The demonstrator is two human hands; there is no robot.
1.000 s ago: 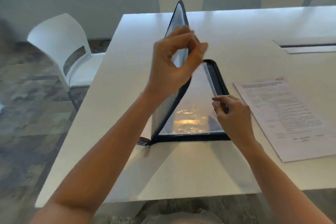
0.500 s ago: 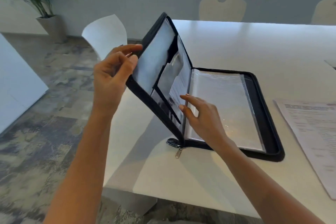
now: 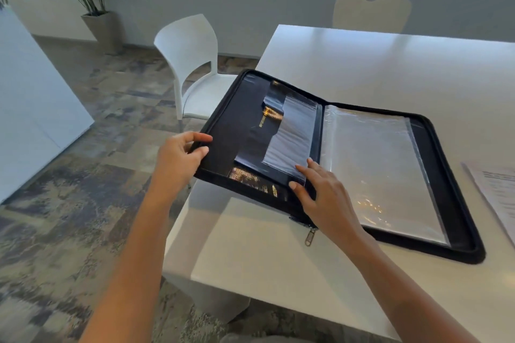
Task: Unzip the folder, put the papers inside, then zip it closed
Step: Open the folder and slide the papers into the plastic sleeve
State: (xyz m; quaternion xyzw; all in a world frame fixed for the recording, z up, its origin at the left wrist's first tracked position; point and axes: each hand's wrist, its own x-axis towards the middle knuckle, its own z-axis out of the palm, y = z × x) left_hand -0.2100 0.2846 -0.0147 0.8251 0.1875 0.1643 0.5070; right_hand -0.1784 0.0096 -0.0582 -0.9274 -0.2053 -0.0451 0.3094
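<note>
Folder point(image 3: 348, 164) lies unzipped and spread open on white worktop point(image 3: 390, 64); left hand point(image 3: 178, 159) grips its overhanging left cover edge; right hand point(image 3: 323, 198) rests flat-fingered near spine; papers point(image 3: 498, 192) lie right.

The left hand point(image 3: 178, 160) reaches forward on a bare, nearly straight arm. Its thumb and fingers curl round the outer edge of the zip folder's point(image 3: 234, 125) left cover, which is caught between them. The right hand point(image 3: 327, 199) lies palm down with fingers straight and slightly spread. Its fingertips point(image 3: 302, 169) rest on the folder's inside, and its forearm angles in from the lower right.
</note>
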